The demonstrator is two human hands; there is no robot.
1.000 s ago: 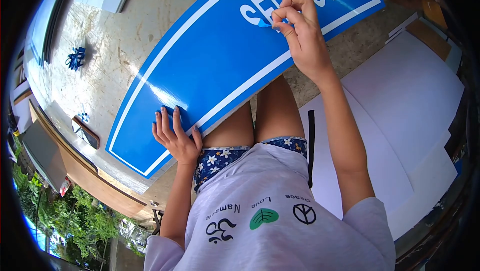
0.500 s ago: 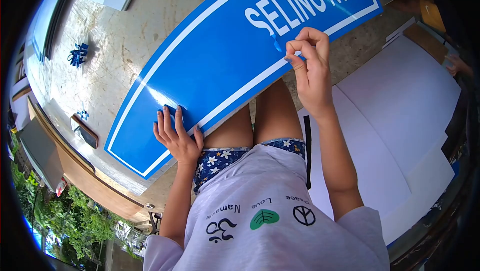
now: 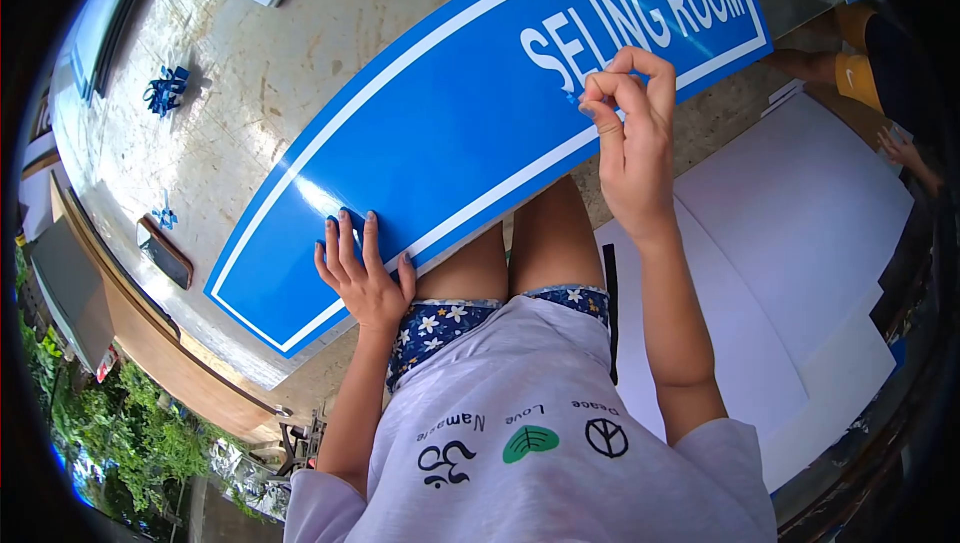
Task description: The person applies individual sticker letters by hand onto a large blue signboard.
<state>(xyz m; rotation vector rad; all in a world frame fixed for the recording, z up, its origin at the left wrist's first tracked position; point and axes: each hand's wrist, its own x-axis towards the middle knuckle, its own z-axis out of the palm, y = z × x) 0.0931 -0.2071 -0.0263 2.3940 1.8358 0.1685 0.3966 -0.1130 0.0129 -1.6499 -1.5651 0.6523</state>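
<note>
A long blue sign with a white border and the white letters "SELING ROOM" lies on the table and reaches over its near edge. My left hand rests on its lower left part, fingers spread flat. Above the lettering's lower edge, my right hand pinches a small strip of blue film between thumb and fingers. That hand covers part of the letters.
On the worn table are a crumpled blue bundle, a smaller blue-and-white scrap and a phone. Large white sheets lie at the right. Another person is at the far right, one hand visible.
My right hand has shifted slightly right, over the letters, and less of the blue strip shows. More of the other person is in view. My left hand still lies on the sign.
</note>
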